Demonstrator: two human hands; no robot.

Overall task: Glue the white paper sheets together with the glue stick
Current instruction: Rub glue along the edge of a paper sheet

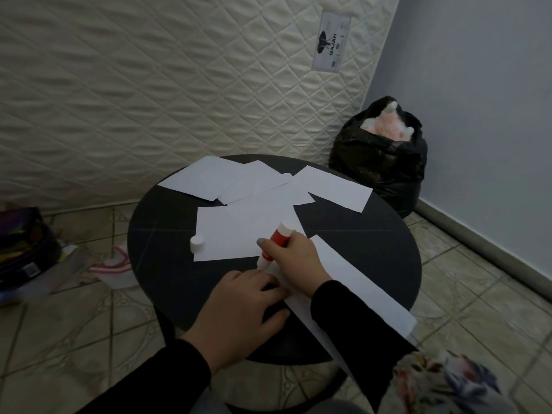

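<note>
A round black table [167, 252] carries several white paper sheets [239, 231]. My right hand [295, 261] grips a red and white glue stick [276, 243], tilted, its lower end down at the near edge of a long white sheet [358, 282] that runs toward the table's front right. Fingers of my left hand [242, 312] lie spread flat on the table and press on that sheet's near left corner. The glue stick's white cap [197, 244] stands on the table to the left, touching the middle sheet.
An upright quilted mattress [149, 85] stands behind the table. A full black rubbish bag [382, 162] sits in the corner at right. Bags and a striped cloth [113, 267] lie on the tiled floor at left.
</note>
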